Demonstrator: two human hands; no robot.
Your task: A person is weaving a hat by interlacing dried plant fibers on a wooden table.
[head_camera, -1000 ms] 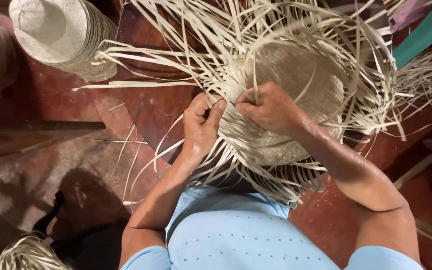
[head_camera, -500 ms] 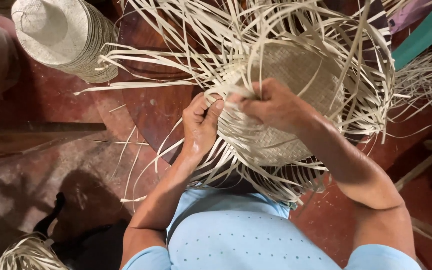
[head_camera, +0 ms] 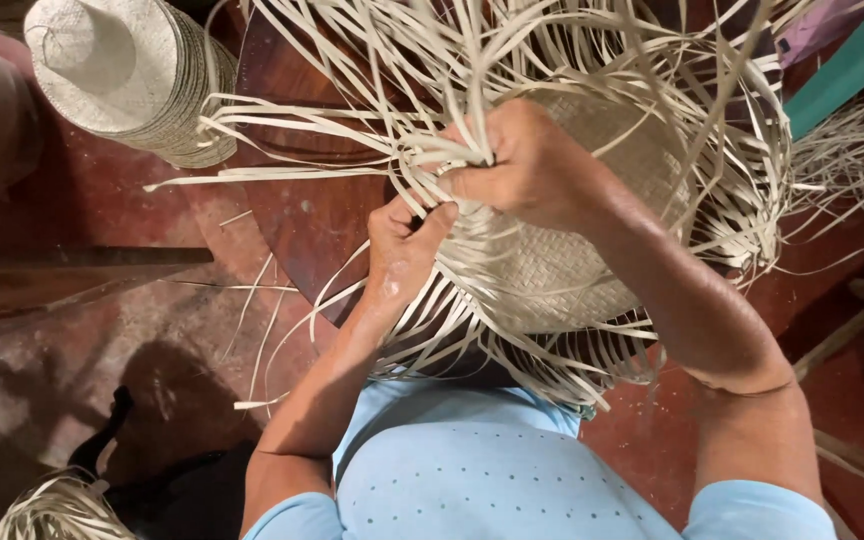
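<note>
Right hand nearer, clenched on strips running leftward; left hand just below, pinching strands at weave edge; hats well apart.

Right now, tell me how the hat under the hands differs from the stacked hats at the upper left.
The hat under the hands is unfinished: long loose straw strips fan out all round its woven part. The stacked hats have neat brims with no loose strips. The left hand presses the unfinished one and the right hand pinches its strips; the stack sits untouched, apart. Both are pale woven straw.
</note>
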